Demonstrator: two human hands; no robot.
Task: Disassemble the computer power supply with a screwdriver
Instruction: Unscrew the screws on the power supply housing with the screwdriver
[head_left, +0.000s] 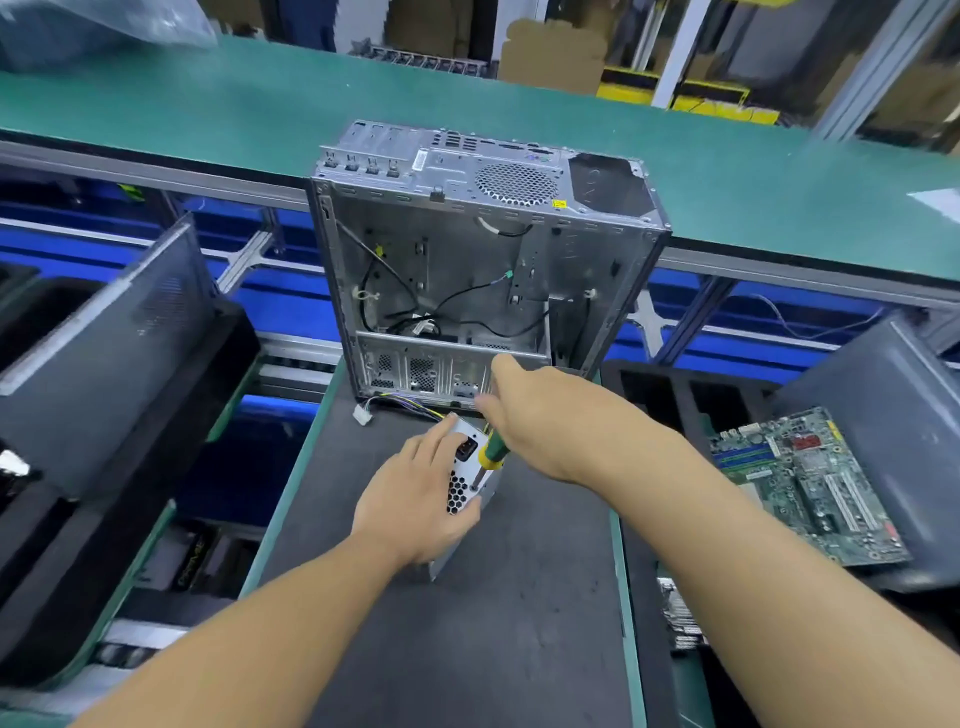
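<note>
Power supply unit (464, 472) stands on end on the dark work mat (441, 623), just in front of the open computer case (467, 249) and near the middle of the view. Its upward face shows a honeycomb vent and a black mains socket. Your left hand (415, 499) grasps the unit: fingers lie over the far side and the thumb is hooked on the near lower corner. Your right hand (545, 415) is clenched round a screwdriver (492, 453) with a green and yellow handle. The shaft slants down and left, and the tip meets the unit's face beside the vent. Whether the tip sits in a screw head cannot be told; the spot is too small. A bundle of coloured wires runs from the unit's far end to a white connector (362, 415) lying on the mat at the foot of the case. The case stands upright with its side off, and loose black cables hang inside. A green motherboard (805, 483) rests to your right in a grey bin. A dark side panel (104, 343) leans to your left. A green conveyor belt (208, 104) runs behind the case.
</note>
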